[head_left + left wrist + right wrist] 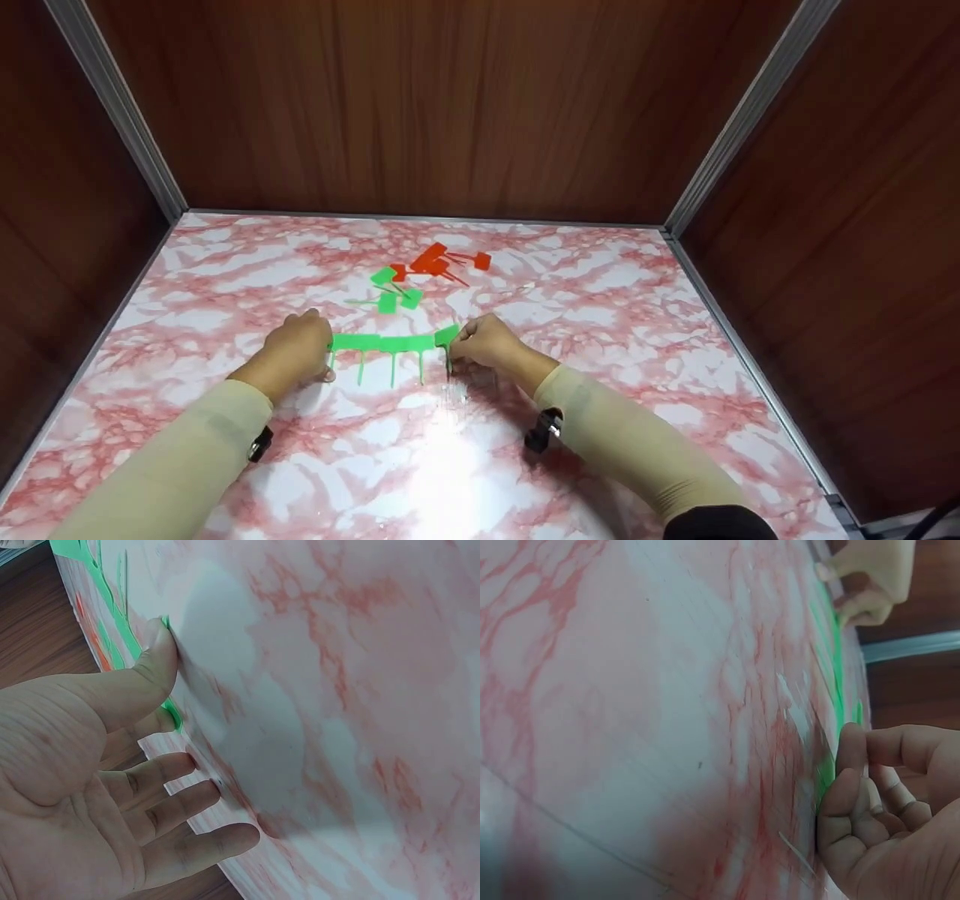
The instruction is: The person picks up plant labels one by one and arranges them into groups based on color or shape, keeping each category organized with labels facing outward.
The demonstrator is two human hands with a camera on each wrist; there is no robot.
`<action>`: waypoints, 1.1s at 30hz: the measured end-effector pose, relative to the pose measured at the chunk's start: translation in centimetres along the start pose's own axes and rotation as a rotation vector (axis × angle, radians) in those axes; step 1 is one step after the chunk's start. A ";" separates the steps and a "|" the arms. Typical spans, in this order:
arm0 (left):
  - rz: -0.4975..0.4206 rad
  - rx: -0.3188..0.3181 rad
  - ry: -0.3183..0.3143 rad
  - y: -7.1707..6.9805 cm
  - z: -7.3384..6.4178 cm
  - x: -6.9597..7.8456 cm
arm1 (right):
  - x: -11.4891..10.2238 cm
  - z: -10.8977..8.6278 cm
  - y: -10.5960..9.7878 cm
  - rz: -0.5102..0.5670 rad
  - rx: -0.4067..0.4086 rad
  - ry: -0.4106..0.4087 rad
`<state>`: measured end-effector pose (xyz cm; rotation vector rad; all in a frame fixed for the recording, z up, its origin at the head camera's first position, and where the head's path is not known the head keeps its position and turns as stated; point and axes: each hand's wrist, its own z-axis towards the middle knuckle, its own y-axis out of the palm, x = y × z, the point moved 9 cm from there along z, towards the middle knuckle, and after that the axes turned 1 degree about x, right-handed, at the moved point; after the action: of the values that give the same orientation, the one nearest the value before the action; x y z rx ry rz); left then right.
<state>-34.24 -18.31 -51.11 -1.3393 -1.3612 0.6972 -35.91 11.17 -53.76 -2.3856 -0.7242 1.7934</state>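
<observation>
Flat green cable-tie tags (406,344) lie side by side in a row, their thin tails pointing towards me. At the row's left end my left hand (296,351) touches the end tag. In the left wrist view its thumb (154,660) and index finger lie on either side of green plastic, and the other fingers are extended. My right hand (489,343) pinches the rightmost green cable-tie tag (446,335), which sits slightly tilted at the row's right end. Its curled fingers (840,832) hide part of that tag in the right wrist view.
Behind the row lie loose green tags (387,303). Farther back is a loose cluster of orange-red tags (481,261). The marbled red-and-white tabletop (600,315) is bounded by brown wood panels (450,105) with metal edge strips.
</observation>
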 end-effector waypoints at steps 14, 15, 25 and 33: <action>0.016 0.035 -0.005 -0.1 0.0 0.1 | -0.2 -0.1 0.3 -0.087 -0.014 -0.027; 0.016 0.037 -0.004 -0.1 -0.1 0.1 | -0.2 -0.1 0.3 -0.093 -0.016 -0.031; 0.028 0.018 0.005 -0.1 0.1 0.1 | -0.7 -0.1 0.6 -0.210 -0.036 -0.119; 0.023 -0.010 -0.026 0.1 0.2 0.0 | -1.1 -0.1 0.8 -0.260 -0.059 -0.137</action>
<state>-34.40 -18.27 -51.23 -1.3601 -1.3740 0.7265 -35.75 10.01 -53.06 -2.0991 -1.0612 1.8593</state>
